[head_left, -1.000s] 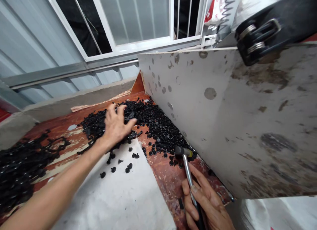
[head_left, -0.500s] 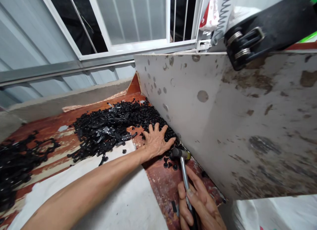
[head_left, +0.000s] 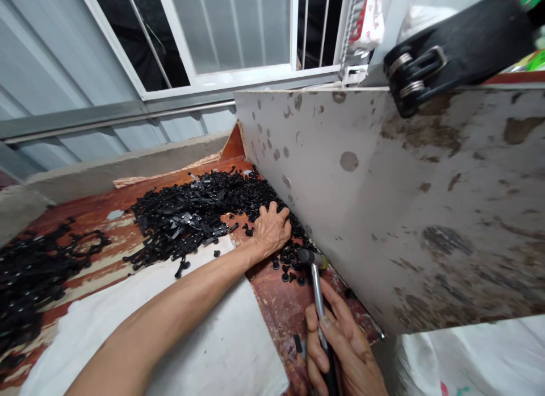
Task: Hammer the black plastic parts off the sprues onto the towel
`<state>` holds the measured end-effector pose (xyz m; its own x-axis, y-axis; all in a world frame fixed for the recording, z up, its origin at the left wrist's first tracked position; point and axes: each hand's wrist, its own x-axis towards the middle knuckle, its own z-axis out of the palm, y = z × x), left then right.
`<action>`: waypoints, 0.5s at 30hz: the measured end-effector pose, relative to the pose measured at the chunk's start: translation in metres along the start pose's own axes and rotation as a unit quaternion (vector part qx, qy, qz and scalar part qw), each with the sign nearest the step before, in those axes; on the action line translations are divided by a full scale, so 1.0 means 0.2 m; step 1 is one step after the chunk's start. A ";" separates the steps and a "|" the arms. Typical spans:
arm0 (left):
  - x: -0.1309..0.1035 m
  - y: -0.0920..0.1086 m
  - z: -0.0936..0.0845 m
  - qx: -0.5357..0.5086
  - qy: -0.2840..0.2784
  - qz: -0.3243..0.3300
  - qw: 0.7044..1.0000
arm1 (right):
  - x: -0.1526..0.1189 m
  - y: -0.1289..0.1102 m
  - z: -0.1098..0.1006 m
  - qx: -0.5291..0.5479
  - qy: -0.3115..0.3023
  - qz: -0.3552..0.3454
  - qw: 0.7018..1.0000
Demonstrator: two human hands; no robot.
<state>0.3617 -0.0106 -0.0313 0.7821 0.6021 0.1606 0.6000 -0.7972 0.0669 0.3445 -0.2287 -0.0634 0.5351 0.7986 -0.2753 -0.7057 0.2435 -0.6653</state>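
- In the head view, my only one, I see the left hand [head_left: 271,228] at the centre of the frame, fingers curled down into small black parts [head_left: 255,190]; its fingertips are hidden, so I cannot tell whether it has hold of any.
- At the lower right I see the right hand [head_left: 347,350], fingers closed around the grip of a hammer [head_left: 317,285]; the bottom edge cuts off the wrist and the grip's end.
- I make out the hammer's dark head and yellow face just beside a few round-headed black pieces [head_left: 285,277].
- The parts lie heaped on the reddish desk [head_left: 268,294], against a stained pale panel [head_left: 366,225]; single shapes blur together deep in the heap.
- A second dark heap [head_left: 34,282] is cropped at the left edge.
- The left forearm covers some of a white cloth [head_left: 221,333], lower centre.
- Upper right, I cannot identify the black metal fitting [head_left: 464,46].
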 end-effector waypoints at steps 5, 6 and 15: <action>0.05 -0.02 0.01 -0.076 -0.001 -0.003 0.997 | -0.01 0.00 0.02 -0.011 0.003 -0.013 1.000; 0.07 -0.02 0.02 -0.090 0.001 -0.010 0.996 | -0.01 0.00 0.02 -0.013 0.004 -0.016 1.000; 0.19 -0.09 -0.12 -0.332 0.026 -0.127 0.934 | 0.00 0.03 0.04 -0.029 -0.003 -0.070 0.997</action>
<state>0.3766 0.0256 -0.0026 0.6090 0.7864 0.1028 0.5153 -0.4909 0.7025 0.3368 -0.2227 -0.0630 0.6244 0.7617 -0.1730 -0.5960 0.3214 -0.7358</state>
